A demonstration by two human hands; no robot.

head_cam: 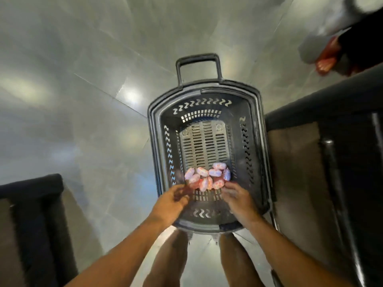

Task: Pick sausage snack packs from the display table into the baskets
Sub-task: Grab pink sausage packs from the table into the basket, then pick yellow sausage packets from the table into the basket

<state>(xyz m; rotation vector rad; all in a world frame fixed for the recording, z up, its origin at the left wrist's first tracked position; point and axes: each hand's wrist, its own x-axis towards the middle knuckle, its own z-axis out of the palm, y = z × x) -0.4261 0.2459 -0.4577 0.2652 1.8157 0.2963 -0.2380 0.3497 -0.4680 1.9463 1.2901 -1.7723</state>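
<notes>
We look straight down into a dark slotted basket [209,141] standing on the pale tiled floor [83,100], its pull handle [198,66] at the far end; a cluster of pink sausage snack packs [208,177] sits over the near end of the slotted base, just ahead of both hands, though blur prevents us telling whether they rest on the base or are mid-drop. The left hand [173,200] reaches over the near rim with fingers loosely spread; a reddish blur lies at its fingertips, and we cannot tell whether it holds a pack or has let go. The right hand [237,198] hovers just beside the cluster, fingers relaxed, apparently holding nothing; we judge both hands low over the basket so packs fall short and stay grouped. A dark display table [323,112] flanks the basket on the right; more red packs [326,63] show at the upper right corner, blurred.
</notes>
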